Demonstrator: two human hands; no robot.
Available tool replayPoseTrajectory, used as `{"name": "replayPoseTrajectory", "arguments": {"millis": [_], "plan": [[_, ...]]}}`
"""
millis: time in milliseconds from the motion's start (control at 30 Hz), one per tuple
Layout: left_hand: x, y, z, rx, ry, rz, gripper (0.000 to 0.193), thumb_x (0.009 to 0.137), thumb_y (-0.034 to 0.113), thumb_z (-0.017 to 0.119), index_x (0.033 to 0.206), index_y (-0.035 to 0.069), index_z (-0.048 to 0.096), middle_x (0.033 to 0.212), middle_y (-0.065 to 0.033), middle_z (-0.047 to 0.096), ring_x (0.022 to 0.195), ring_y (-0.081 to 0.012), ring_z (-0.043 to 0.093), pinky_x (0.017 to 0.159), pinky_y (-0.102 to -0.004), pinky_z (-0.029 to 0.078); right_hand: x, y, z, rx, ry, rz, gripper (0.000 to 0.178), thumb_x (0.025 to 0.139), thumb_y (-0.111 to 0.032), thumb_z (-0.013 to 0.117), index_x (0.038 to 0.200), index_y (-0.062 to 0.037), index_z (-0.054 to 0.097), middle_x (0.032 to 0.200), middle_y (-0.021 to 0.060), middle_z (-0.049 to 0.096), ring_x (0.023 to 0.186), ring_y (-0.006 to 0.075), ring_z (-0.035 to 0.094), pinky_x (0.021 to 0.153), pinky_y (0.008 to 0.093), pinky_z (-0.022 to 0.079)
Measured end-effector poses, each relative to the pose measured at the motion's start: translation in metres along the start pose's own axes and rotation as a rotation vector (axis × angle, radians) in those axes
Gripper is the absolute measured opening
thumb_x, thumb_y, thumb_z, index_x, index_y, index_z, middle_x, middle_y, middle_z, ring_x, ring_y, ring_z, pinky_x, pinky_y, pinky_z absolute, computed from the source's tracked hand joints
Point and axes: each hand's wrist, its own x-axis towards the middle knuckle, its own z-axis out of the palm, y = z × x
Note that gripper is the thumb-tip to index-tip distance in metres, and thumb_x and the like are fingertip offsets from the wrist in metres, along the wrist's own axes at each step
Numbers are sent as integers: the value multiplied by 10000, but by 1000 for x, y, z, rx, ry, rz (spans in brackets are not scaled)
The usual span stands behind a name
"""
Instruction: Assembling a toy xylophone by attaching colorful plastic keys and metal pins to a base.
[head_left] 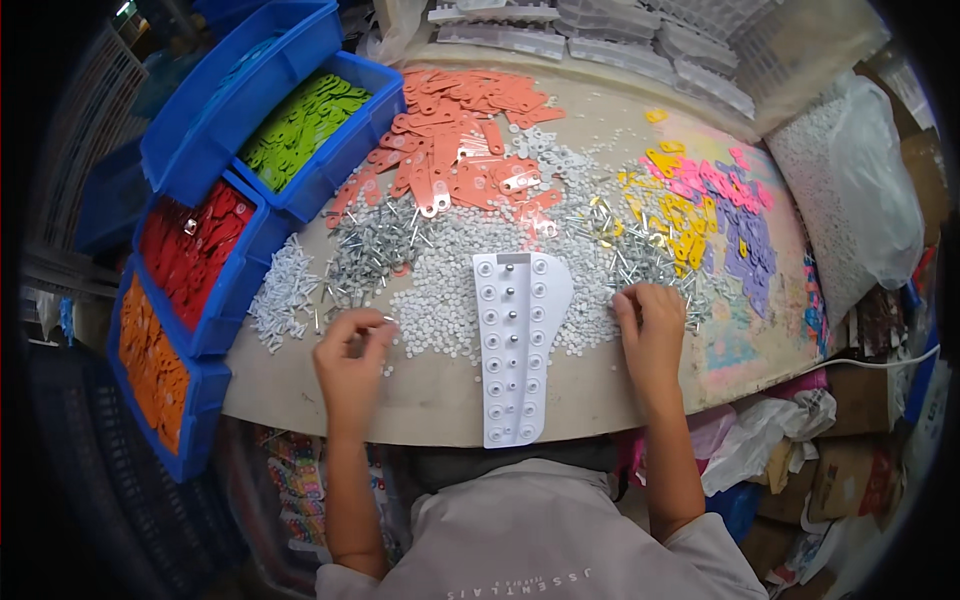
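Observation:
A white plastic jig board (pixel 527 400) lies upright in front of me at the table's front edge. Round sockets line both of its sides, and several small metal pins (pixel 510 292) stand in its middle channel. To its left, my left hand (pixel 348 350) is closed in a pinch above the table, slightly blurred; what sits between its fingertips is too small to name. My right hand (pixel 652 330) reaches the edge of a heap of metal pins (pixel 640 262), fingers curled together. Anything in its fingertips is hidden. Small white round caps (pixel 435 310) are spread behind the jig.
Blue bins at the left hold green (pixel 305 130), red (pixel 200 245) and orange (pixel 153 365) flat pieces. Coral strips (pixel 450 140) lie at the back; yellow (pixel 690 225), pink (pixel 710 178) and purple pieces (pixel 745 250) at right. A clear bag (pixel 850 190) stands beyond.

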Motion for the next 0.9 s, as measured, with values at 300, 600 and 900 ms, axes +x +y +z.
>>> {"name": "replayPoseTrajectory", "arguments": {"millis": [300,600,900], "plan": [[-28,30,57,-56,-295,220,161,800,4,760,942,40,693,841,-60,655,794,-195,627,739,-302,484,1,-1,6,-134,-136,-69,106,853,-42,678,953,-38,644,937,112,621,917,330,552,814,429,435],[-24,28,81,262,-264,500,161,730,114,806,830,89,683,978,-26,631,976,-232,560,887,-378,372,-10,-16,-11,292,-14,123,114,962,-15,570,1051,6,638,977,74,655,849,147,614,759,292,474],[-30,37,69,465,-351,735,124,779,132,740,881,99,676,1075,-26,619,1081,-239,559,919,-400,370,-49,-64,-4,710,-228,171,84,923,9,637,1002,22,661,916,69,678,821,116,616,740,249,480]]}}
